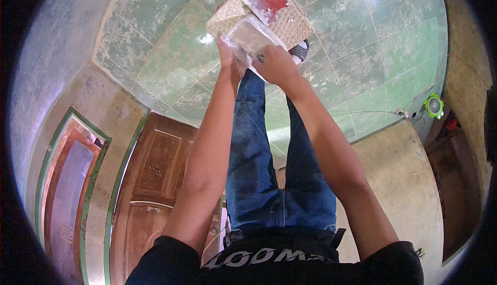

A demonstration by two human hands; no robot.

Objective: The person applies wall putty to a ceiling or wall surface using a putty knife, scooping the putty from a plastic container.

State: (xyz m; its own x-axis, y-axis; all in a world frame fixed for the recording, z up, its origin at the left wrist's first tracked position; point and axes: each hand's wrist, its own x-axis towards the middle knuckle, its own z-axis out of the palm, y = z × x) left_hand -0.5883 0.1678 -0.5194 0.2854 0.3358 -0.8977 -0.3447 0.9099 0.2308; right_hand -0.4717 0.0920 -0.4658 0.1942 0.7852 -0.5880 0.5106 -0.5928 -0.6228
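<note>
In front of my legs is a pale, shallow tub [250, 37] smeared with white, with a greyish-white inside. My left hand [232, 58] grips its left near side, and white smears show on the fingers. My right hand [275, 65] is closed over the tub's near right part. A small dark bit shows by its fingers, but what it holds is mostly hidden. Just beyond the tub, a red flat spreader [272, 3] coated partly in white lies on a beige, rough-textured rectangular slab or mat [228, 15].
Green tiles [341, 41] with whitish smears surround the beige piece. A dark, striped shoe [299, 51] shows beside my right hand. Thin cables run to a green round device [434, 106] at right. A brown wooden door [155, 163] and a green-framed window [70, 192] stand at left.
</note>
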